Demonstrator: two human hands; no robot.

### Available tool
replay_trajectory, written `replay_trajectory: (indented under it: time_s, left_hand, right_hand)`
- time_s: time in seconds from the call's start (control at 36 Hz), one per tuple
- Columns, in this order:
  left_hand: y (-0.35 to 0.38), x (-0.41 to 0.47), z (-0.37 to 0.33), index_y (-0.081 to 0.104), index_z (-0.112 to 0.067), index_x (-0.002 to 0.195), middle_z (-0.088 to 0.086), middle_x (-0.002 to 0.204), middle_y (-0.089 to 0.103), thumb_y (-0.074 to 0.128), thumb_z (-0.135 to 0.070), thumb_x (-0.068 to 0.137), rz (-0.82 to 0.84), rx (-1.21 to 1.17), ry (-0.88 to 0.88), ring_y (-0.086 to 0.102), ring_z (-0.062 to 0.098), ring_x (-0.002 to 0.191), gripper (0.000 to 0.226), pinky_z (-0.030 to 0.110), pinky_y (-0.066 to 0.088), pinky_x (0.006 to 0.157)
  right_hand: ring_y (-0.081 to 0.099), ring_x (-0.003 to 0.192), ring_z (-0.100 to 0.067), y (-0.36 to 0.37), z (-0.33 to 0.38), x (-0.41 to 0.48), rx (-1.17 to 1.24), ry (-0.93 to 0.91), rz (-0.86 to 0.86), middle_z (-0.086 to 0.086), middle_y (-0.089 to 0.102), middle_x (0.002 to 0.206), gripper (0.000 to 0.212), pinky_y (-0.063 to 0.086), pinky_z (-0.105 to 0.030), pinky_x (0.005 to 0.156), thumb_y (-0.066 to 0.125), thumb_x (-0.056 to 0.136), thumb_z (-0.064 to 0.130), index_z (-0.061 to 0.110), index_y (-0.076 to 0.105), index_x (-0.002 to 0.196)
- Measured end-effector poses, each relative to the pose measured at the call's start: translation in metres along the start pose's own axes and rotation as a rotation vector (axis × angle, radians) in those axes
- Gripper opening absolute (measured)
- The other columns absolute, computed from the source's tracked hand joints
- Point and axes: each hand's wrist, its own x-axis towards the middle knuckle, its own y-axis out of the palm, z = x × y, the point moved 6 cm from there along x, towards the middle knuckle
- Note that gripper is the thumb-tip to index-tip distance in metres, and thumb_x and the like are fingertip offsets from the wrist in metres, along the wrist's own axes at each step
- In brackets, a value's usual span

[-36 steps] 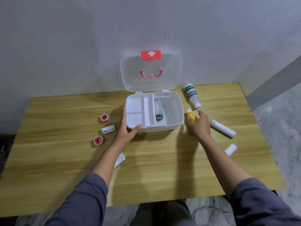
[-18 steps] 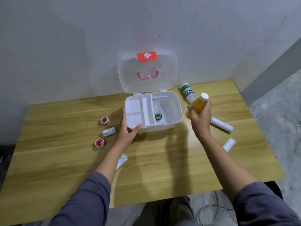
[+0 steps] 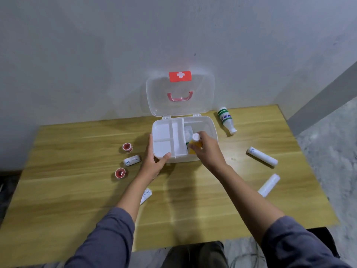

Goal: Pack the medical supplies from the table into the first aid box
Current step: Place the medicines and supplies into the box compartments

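- I see my right hand [image 3: 207,151] over the right compartment of the first aid box [image 3: 209,124], its grip clenched around the yellow bottle [image 3: 194,148].
- The bottle sits inside that grip, white cap up and tilted toward the divider, its body above the box's open right section; I cannot tell whether it touches the bottom.
- A white and green packet [image 3: 187,132] lies in the same compartment, just behind the bottle.
- My left hand [image 3: 154,161] grasps the box's near left corner, fingers along the left wall and thumb on the front rim.
- The clear lid [image 3: 179,105] stands upright against the wall, red cross label at its top.
- On the table [image 3: 77,190] left of the box: two red tape rolls [image 3: 127,147] [image 3: 120,173] with a small bandage roll [image 3: 131,160] between them, and another small roll [image 3: 145,195] partly hidden by my left forearm.
- Right of the box, well apart from my right hand: a green-striped bottle [image 3: 226,119] on its side, and two long white rolls [image 3: 261,156] [image 3: 269,185].
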Motion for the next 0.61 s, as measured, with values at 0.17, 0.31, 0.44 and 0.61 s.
replay_trajectory:
  time_s: [0.17, 0.31, 0.44, 0.61]
  left_hand:
    - [0.000, 0.000, 0.001, -0.003, -0.038, 0.145, -0.008, 0.157, 0.010, 0.064, -0.031, 0.085, -0.004, 0.000, -0.009, 0.015, 0.011, 0.141, 0.091, 0.026, 0.022, 0.106]
    - [0.000, 0.001, 0.002, -0.002, -0.038, 0.146, -0.009, 0.156, 0.011, 0.065, -0.030, 0.084, -0.007, -0.021, -0.010, 0.017, 0.009, 0.141, 0.091, 0.025, 0.022, 0.106]
    - [0.001, 0.000, 0.003, 0.000, -0.038, 0.146, -0.015, 0.154, 0.011, 0.065, -0.029, 0.085, -0.009, -0.029, -0.013, 0.016, 0.003, 0.138, 0.089, 0.026, 0.021, 0.109]
    - [0.001, 0.001, 0.004, 0.000, -0.041, 0.145, -0.024, 0.150, 0.011, 0.064, -0.028, 0.086, -0.003, -0.034, -0.015, 0.015, -0.003, 0.137, 0.088, 0.023, 0.020, 0.110]
  right_hand:
    - [0.059, 0.086, -0.027, 0.008, -0.002, 0.005, -0.052, -0.006, 0.074, -0.016, 0.065, 0.101, 0.031, 0.050, -0.035, 0.072, 0.061, 0.086, 0.018, 0.009, 0.053, 0.115]
    - [0.056, 0.113, -0.023, 0.002, 0.003, -0.003, -0.034, -0.113, 0.071, -0.008, 0.059, 0.127, 0.041, 0.043, -0.028, 0.088, 0.053, 0.092, 0.030, 0.011, 0.050, 0.128]
    - [0.050, 0.121, -0.020, -0.027, -0.019, 0.003, 0.102, -0.099, -0.166, -0.007, 0.055, 0.131, 0.038, 0.039, -0.027, 0.101, 0.051, 0.093, 0.025, 0.009, 0.048, 0.128]
    - [0.043, 0.124, -0.027, -0.055, -0.071, 0.034, 0.095, 0.089, -0.410, -0.015, 0.047, 0.131, 0.041, 0.033, -0.026, 0.101, 0.049, 0.091, 0.012, 0.002, 0.041, 0.129]
